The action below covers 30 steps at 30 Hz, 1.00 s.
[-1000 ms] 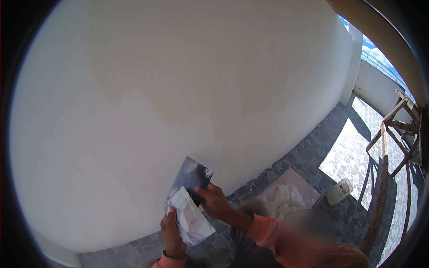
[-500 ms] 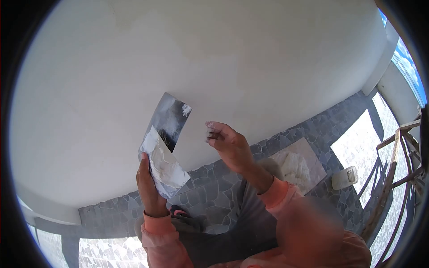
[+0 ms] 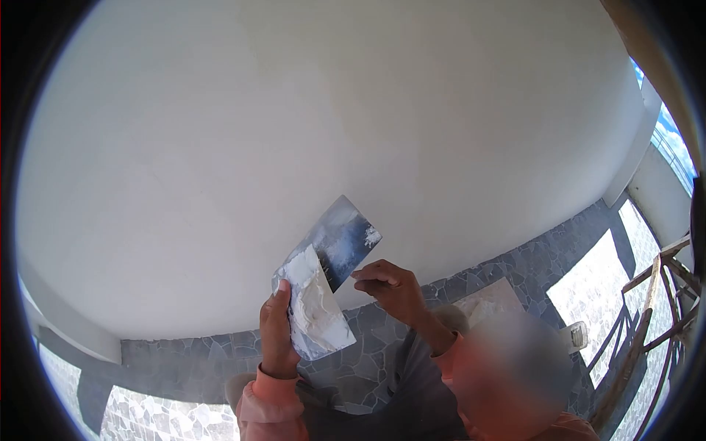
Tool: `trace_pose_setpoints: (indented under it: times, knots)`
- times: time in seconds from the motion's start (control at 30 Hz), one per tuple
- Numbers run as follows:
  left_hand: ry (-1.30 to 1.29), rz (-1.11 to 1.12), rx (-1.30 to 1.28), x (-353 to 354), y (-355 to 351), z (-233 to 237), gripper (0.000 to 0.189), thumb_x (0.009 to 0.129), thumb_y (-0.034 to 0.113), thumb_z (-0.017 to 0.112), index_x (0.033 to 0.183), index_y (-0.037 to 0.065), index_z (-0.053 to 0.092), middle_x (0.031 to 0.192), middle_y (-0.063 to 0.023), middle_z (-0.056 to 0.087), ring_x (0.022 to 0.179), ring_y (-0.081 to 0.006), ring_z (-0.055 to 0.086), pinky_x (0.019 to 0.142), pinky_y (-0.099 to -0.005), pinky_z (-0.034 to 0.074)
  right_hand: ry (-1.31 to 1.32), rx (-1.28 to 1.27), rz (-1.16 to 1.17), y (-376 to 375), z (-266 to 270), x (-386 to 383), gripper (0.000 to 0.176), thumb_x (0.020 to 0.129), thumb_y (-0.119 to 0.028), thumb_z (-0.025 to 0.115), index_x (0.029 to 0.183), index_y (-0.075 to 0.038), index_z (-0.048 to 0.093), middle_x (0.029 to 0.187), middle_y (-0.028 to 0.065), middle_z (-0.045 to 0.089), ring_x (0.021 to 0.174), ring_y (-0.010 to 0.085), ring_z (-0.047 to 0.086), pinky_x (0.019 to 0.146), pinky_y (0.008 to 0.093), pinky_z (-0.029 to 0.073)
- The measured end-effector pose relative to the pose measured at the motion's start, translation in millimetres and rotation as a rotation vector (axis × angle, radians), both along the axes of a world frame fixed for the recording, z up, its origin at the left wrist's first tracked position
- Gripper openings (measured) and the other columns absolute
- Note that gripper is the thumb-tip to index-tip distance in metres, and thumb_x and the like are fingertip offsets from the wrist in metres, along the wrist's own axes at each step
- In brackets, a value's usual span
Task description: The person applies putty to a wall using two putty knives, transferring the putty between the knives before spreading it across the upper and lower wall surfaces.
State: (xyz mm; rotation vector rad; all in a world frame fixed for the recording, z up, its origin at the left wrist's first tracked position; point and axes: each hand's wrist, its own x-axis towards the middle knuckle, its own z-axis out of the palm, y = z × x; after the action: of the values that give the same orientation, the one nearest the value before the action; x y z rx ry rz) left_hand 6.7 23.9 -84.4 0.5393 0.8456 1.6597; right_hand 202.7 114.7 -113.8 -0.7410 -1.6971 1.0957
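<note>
My left hand (image 3: 276, 331) grips a flat plate loaded with white paste (image 3: 316, 305), its thumb over the near left edge. Beyond the paste, a shiny metal blade (image 3: 342, 239) extends up and to the right, smeared white, with a white clump near its right corner. Just right of the blade's lower edge is my right hand (image 3: 393, 287), its fingers curled and pinched together. Whether anything small is between those fingertips cannot be made out. How the plate and blade are held underneath is hidden.
A large pale wall (image 3: 220, 162) curves across the view above a grey stone-patterned floor (image 3: 368, 323). At the right lie a board with white material (image 3: 493, 300), a whitish container (image 3: 576, 336) and a wooden frame (image 3: 651, 301). A blurred patch covers the lower right.
The plate and blade have shifted right and down in view with my left hand. My right hand is lower and closer to the blade, its fingers more tightly curled.
</note>
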Motion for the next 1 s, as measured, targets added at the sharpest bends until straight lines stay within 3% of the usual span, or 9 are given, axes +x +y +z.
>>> trace_pose_setpoints:
  times: [0.2,0.3,0.47,0.67,0.87,1.0]
  knots:
    - [-0.017,-0.013,0.006,-1.4,-1.5,0.0,0.041,0.102,0.030,0.050,0.115,-0.008,0.059,0.099,-0.0126,0.068,0.083,-0.0171,0.068,0.072,-0.0296,0.056,-0.176,0.228,-0.079,3.4,-2.1,-5.8,0.018,0.084,-0.002,0.073,0.099,-0.011,0.073,0.091,0.0046,0.068,0.078,0.0147,0.066,0.067,0.0279,0.052]
    - [-0.008,-0.039,0.031,-8.1,2.3,-11.7,0.046,0.102,0.033,0.050,0.124,-0.008,0.053,0.108,-0.0158,0.067,0.088,-0.0213,0.069,0.076,-0.0333,0.058,-0.233,0.276,-0.056,15.0,-2.0,-8.7,0.017,0.085,-0.004,0.073,0.100,-0.012,0.073,0.090,0.0048,0.067,0.077,0.0168,0.066,0.067,0.0295,0.052]
    - [-0.046,-0.022,0.024,-6.8,2.6,-15.6,0.044,0.102,0.031,0.049,0.122,-0.007,0.054,0.107,-0.0152,0.067,0.087,-0.0213,0.070,0.076,-0.0336,0.058,-0.367,0.436,-0.016,35.4,13.6,-17.0,0.014,0.087,-0.010,0.072,0.101,-0.011,0.071,0.092,0.0083,0.068,0.080,0.0231,0.067,0.068,0.0335,0.052]
    - [-0.086,0.007,0.022,-1.8,-1.0,-8.4,0.041,0.103,0.030,0.049,0.116,-0.008,0.057,0.100,-0.0135,0.068,0.083,-0.0191,0.069,0.073,-0.0316,0.057,-0.435,0.145,0.022,43.2,-16.2,-16.1,0.017,0.089,-0.018,0.070,0.098,-0.003,0.068,0.088,0.0146,0.068,0.076,0.0289,0.067,0.069,0.0376,0.053]
    - [-0.122,0.010,0.036,0.6,0.3,-8.3,0.041,0.103,0.029,0.050,0.115,-0.009,0.058,0.099,-0.0131,0.068,0.082,-0.0177,0.068,0.073,-0.0304,0.056,-0.529,0.183,0.004,34.2,-6.6,-8.2,0.027,0.091,-0.026,0.069,0.091,0.001,0.065,0.079,0.0139,0.068,0.069,0.0239,0.067,0.064,0.0343,0.052]
    - [-0.117,-0.006,0.052,-1.3,1.3,-13.1,0.040,0.103,0.029,0.051,0.115,-0.009,0.058,0.101,-0.0133,0.069,0.084,-0.0175,0.069,0.075,-0.0304,0.057,-0.521,0.071,-0.005,34.5,-17.0,-8.0,0.028,0.092,-0.027,0.069,0.088,0.001,0.064,0.077,0.0119,0.067,0.067,0.0226,0.066,0.063,0.0346,0.051]
